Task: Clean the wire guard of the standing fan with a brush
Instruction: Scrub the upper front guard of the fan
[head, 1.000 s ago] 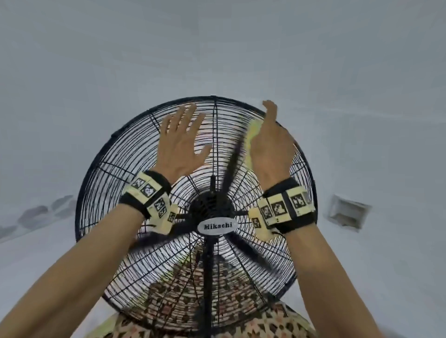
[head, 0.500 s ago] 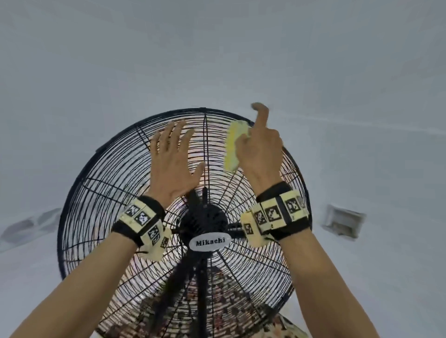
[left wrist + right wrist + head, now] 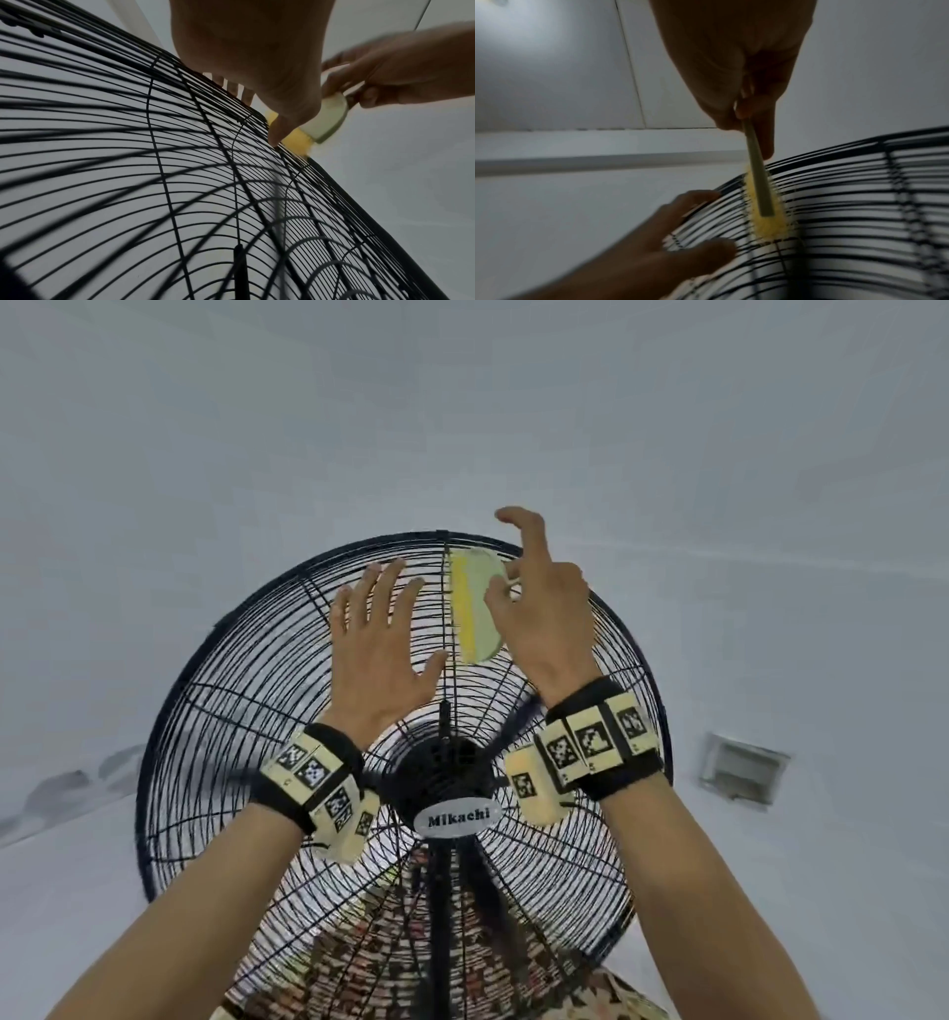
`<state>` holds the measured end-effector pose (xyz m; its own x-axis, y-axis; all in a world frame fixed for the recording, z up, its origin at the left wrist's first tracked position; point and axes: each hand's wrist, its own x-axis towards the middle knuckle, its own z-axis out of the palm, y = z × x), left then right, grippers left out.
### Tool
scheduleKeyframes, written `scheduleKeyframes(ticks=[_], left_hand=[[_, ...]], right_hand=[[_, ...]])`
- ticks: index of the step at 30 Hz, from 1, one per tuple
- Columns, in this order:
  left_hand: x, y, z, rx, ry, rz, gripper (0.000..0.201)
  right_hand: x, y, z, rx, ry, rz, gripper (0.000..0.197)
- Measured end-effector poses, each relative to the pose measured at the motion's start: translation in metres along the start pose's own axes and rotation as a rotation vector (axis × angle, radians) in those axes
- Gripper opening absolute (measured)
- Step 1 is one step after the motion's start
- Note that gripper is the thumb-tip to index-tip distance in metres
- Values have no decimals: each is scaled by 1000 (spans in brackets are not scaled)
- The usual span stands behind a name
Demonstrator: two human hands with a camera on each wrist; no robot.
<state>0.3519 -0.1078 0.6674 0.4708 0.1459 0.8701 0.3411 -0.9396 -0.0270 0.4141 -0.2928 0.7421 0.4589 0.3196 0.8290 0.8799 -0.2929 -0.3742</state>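
Note:
The black wire guard (image 3: 246,711) of the standing fan fills the head view, with a "Mikachi" badge (image 3: 457,820) on its hub. My left hand (image 3: 380,639) lies flat on the upper guard, fingers straight. Just right of it, my right hand (image 3: 539,618) pinches a pale green brush (image 3: 480,608) with yellow bristles, index finger raised. The bristles (image 3: 767,225) press on the wires (image 3: 859,203) near the guard's top rim. In the left wrist view the brush (image 3: 323,119) sits right beside my left thumb.
A pale wall and floor lie behind the fan, with a small vent (image 3: 744,773) at the right. Patterned clothing (image 3: 411,968) shows through the lower guard. The fan blades behind the wires look blurred.
The brush has slid left along the upper guard toward the top centre spoke. My left hand has stayed flat on the guard. The view has tilted, so the fan sits lower in frame.

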Motion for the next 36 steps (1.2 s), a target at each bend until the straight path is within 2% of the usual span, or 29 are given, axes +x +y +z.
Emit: scheduleKeyframes(ticks=[4,5,6,9,10,11,14,15,17,19,21,26,29,34,36], left_hand=[[4,-2,-2,14,-46,-15,85],[4,-1,-2,13,-44,-12,85],[3,0,-2,7,-31,-9,84],[-1,5,-1,-6,13,4,83],[-1,5,-1,-2,19,10,82],[-1,5,-2,-1,19,12,82],[1,3,-3,15,-17,3,83],[2,3,-3,26,-25,3,84],[1,5,-4,41,-26,-1,85],[0,7,-4,53,-18,-3,85],[1,8,-3,40,-7,2,84],[2,4,-3,28,-22,-1,83],[0,5,-1,24,3,4,83],[0,11,-2,24,32,6,82],[-1,10,-2,24,35,7,81]], right_hand=[[5,22,-13,-294,31,298,63],[6,23,-18,-284,40,326,61],[7,20,-22,-220,40,312,60],[7,2,-15,73,22,108,54],[8,0,-11,82,30,67,53],[12,1,-8,24,41,75,53],[24,11,-12,-294,21,253,66],[27,14,-16,-327,17,273,68],[31,11,-21,-180,12,256,64],[33,1,-17,4,-29,152,61],[33,-3,-13,22,-38,82,59],[44,21,-25,-259,-63,312,74],[48,17,-26,-79,19,304,63],[58,-11,-5,142,144,143,47],[61,-17,6,212,202,124,41]])
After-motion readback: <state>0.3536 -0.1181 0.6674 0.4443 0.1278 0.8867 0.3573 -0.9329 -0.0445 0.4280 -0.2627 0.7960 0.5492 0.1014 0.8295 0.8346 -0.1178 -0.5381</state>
